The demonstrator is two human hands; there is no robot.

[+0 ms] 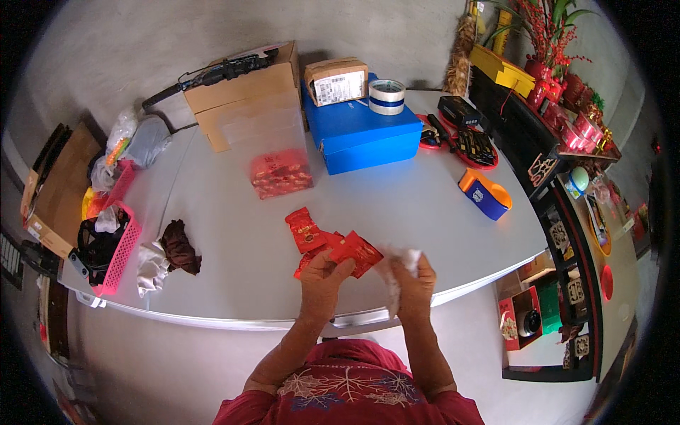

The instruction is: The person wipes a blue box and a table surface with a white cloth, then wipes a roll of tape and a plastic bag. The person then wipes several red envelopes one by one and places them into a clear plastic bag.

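1. Left hand (322, 273): raised just above the near edge of the white table (425, 212), fingers closed on a red packet (356, 251); the packet is pinched at its lower corner, so most of it stands clear of the hand and tilts toward the other hand
2. Right hand (414, 280): closed around a crumpled white wrapper (398, 263), which bunches out above and to the left of the fingers, close beside the held red packet; whether the two touch cannot be told
3. Loose red packets (306, 230): a few lying flat on the table just beyond the left hand, one apart and angled, others partly hidden behind the hand
4. Clear bag of red packets (281, 172): further back, in front of a cardboard box (244, 95), well apart from the hands
5. Blue box (361, 131): behind the bag to the right, bearing a small brown parcel (336, 80) and a roll of tape (387, 95) on its lid
6. Orange-and-blue tape dispenser (485, 193): alone on the right part of the table
7. Red tray (460, 138): at the far right edge, holding dark tools
8. Pink baskets (122, 244): at the left edge, stuffed with bags; a dark cloth (180, 246) and a pale cloth (150, 265) lie just beside them
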